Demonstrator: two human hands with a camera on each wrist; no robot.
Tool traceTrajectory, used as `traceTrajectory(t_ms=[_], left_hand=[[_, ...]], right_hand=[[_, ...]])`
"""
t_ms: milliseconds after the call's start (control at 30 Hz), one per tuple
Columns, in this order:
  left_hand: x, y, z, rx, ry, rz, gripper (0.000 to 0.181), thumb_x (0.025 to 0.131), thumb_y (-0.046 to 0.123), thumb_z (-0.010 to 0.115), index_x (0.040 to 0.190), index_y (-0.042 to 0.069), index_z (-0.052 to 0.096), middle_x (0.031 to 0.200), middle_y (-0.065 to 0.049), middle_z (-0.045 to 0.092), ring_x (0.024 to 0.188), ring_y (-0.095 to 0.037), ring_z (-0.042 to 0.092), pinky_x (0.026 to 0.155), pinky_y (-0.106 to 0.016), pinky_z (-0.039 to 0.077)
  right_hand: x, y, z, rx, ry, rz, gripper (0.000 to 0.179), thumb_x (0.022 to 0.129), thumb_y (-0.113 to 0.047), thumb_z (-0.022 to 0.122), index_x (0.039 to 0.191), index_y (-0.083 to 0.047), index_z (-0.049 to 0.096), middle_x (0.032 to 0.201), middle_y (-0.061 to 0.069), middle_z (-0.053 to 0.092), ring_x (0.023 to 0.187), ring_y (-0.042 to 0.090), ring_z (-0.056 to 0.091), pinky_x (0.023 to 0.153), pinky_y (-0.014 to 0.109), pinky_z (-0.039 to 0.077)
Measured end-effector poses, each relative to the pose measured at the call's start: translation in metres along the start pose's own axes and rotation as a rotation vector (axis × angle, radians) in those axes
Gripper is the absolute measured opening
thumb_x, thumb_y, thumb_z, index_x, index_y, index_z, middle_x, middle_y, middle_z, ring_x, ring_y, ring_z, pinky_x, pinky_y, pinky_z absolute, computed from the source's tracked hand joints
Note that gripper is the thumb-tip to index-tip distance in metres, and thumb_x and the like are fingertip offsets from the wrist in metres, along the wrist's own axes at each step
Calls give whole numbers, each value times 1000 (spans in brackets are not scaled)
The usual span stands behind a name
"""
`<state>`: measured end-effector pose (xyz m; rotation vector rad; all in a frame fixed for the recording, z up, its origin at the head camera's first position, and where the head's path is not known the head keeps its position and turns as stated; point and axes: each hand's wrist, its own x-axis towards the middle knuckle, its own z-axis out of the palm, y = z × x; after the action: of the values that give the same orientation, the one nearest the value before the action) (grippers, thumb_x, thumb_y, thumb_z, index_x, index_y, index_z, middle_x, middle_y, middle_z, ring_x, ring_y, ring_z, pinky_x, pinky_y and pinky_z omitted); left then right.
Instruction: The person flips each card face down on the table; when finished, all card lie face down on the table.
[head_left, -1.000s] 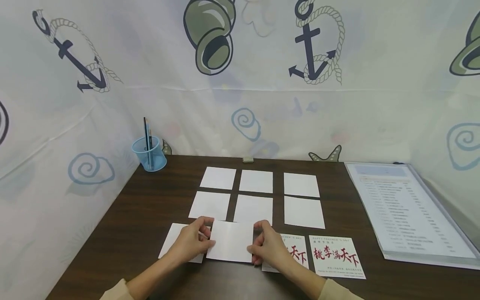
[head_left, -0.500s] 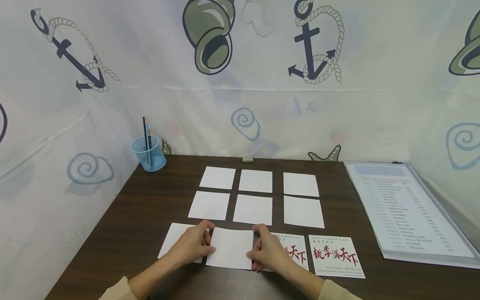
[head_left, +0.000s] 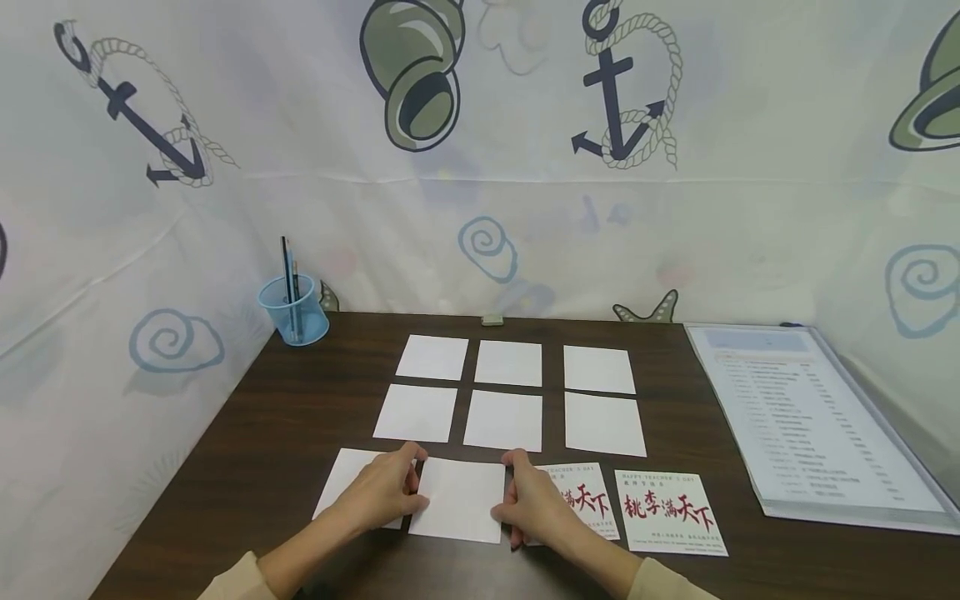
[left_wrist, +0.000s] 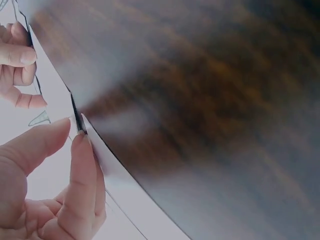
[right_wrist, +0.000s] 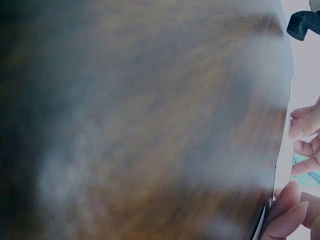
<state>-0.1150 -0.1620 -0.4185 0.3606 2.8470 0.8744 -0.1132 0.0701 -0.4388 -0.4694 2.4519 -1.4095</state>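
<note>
A blank white card (head_left: 459, 500) lies at the near middle of the table in the head view. My left hand (head_left: 386, 492) holds its left edge, with thumb and index finger at the side and upper corner. On the opposite edge, my right hand (head_left: 536, 500) grips the card in the same manner. Part of another white card (head_left: 347, 475) shows from under the left hand. Beside the right hand is a card with red characters (head_left: 588, 500), partly covered by that hand. A second red-lettered card (head_left: 670, 512) lies farther right. The wrist views show both hands at the card's edges.
Two rows of blank white cards (head_left: 502, 418) lie beyond the hands on the dark wooden table (head_left: 315, 400). A blue cup (head_left: 294, 312) with pencils stands at the back left corner. A clear-covered document stack (head_left: 813, 425) lies at the right.
Both hands have brought the blank card slightly down and nearer, and it now lies flat. The red-lettered card by the right hand has turned a little.
</note>
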Motion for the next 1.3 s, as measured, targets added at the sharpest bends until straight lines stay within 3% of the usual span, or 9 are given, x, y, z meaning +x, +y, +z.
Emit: traceTrajectory(t_ms=[267,400,600,833,1033,1300], left_hand=[[1,1,2,19,-30,-34,51,69,7,80,113,-1,55,69,3,53,58,-11,46,50,-24,37],[2,2,2,26,-34,-28,52,69,10,81,113,-1,56,69,4,53,57,-10,46,50,-24,38],[11,15,4,19,-7,118,48,73,18,79,114,2,58,73,5,55,58,-5,48,50,-21,41],[31,49,22,-74,-119,234,54,73,24,80,117,3,59,82,2,58,62,-1,52,53,-19,44],[43,64,41,2,-137,295,57,69,26,83,115,1,59,80,3,56,61,1,46,55,-16,41],[48,74,52,162,-134,292,64,66,36,85,114,3,58,76,7,53,64,-2,43,56,-16,38]], right_hand=[[-1,0,0,1,2,4,63,73,5,68,127,8,36,59,-3,54,35,4,50,33,19,37],[-1,-1,-12,25,-3,-15,53,79,1,68,124,6,41,62,-2,55,38,6,52,35,19,39],[-5,7,-55,-44,59,-36,35,80,-4,70,112,2,56,72,0,53,54,9,51,45,19,41],[-18,31,-97,-144,98,28,39,74,-4,76,110,0,59,78,4,50,67,13,47,56,22,40],[-26,43,-107,-234,81,24,44,68,-5,81,107,0,61,82,5,50,68,14,46,57,22,40],[-25,51,-104,-300,83,25,46,65,-4,82,106,-4,60,85,4,48,71,14,45,58,22,40]])
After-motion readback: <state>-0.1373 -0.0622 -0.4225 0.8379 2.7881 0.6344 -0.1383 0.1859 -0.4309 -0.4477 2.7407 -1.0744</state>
